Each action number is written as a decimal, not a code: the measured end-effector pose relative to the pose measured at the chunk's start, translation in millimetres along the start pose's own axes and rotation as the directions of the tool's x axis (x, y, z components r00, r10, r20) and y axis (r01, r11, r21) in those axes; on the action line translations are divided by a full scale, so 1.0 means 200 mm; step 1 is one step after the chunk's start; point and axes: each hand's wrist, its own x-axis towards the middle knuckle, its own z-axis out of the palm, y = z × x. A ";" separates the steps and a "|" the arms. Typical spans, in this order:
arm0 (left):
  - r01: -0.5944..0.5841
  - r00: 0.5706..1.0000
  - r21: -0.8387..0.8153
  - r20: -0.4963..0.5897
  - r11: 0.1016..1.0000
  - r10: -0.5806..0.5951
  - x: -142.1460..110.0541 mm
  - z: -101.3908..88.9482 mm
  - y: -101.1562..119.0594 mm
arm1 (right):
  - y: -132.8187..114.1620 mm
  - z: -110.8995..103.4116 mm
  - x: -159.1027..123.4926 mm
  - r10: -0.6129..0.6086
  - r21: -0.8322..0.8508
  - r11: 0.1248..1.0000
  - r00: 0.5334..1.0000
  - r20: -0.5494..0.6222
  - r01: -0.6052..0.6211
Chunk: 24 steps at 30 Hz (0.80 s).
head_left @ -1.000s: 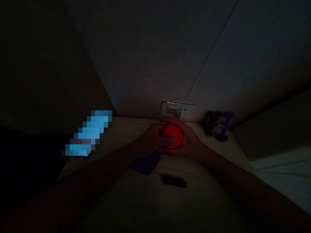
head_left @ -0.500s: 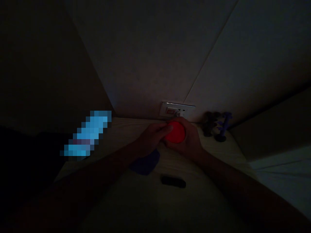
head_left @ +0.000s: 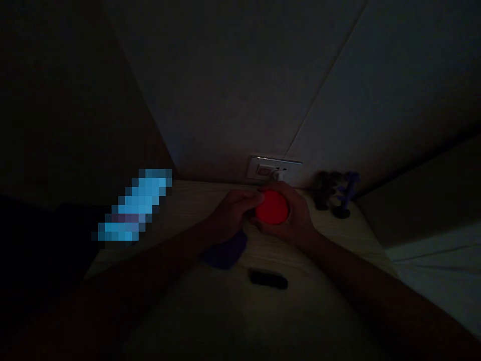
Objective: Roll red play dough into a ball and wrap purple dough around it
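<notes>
The room is very dark. A round red glowing object (head_left: 272, 207) sits over a pale wooden table top (head_left: 195, 200) near the wall. My right hand (head_left: 296, 213) is wrapped round its right side and back. My left hand (head_left: 235, 210) comes in from the left, fingers curled, with the fingertips against the object's left edge. A dark purple cloth-like thing (head_left: 225, 252) lies under my left wrist.
A wall socket plate (head_left: 274, 168) is just behind the hands. Small dark figures and a purple stand (head_left: 340, 195) are at the right. A small black flat object (head_left: 268, 279) lies nearer me. A blue lit, blurred screen (head_left: 133, 208) is at the left.
My left thumb has slid off the front of the red object to its left edge, so more of the red face shows. Both hands shifted slightly up and right.
</notes>
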 end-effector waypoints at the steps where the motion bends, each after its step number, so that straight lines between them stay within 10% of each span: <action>1: -0.007 1.000 -0.010 0.003 1.000 0.007 0.00 0.00 0.00 | 0.00 0.00 0.00 -0.007 -0.009 1.000 1.000 0.000 0.007; 24: -0.161 0.986 0.057 -0.031 0.985 0.163 0.02 -0.03 -0.03 | 0.00 -0.03 0.00 -0.153 -0.153 0.978 0.985 -0.075 0.140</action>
